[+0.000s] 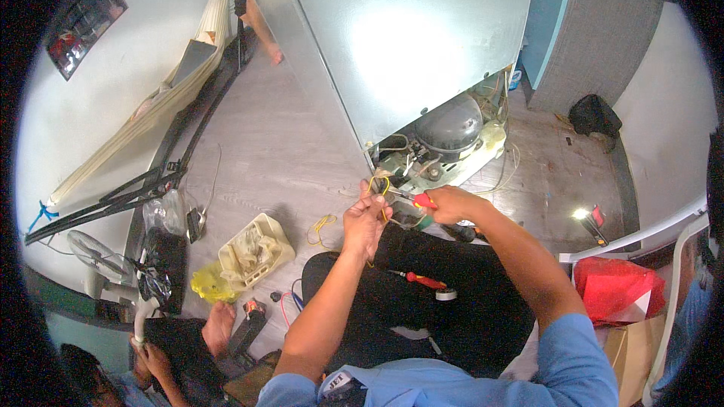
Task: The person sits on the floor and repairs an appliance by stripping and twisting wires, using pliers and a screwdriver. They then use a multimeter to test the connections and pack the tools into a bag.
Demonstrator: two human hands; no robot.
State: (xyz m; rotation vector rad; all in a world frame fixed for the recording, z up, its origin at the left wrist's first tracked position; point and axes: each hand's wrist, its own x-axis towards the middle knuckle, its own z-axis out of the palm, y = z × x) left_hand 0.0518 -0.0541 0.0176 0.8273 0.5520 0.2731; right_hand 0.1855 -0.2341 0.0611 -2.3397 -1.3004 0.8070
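Head | left hand [363,224]: yellow wire [388,183] | right hand [454,205]: red-handled tool [422,200]

White glare washes out the pale panel [415,38] on my remote feed; a small lamp [591,221] shines at right, and fisheye distortion bends edges near the black, speckled rim.

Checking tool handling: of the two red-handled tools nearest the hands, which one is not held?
The red-handled tool on the lap, beside the white roll; the other tool is gripped in the right hand.
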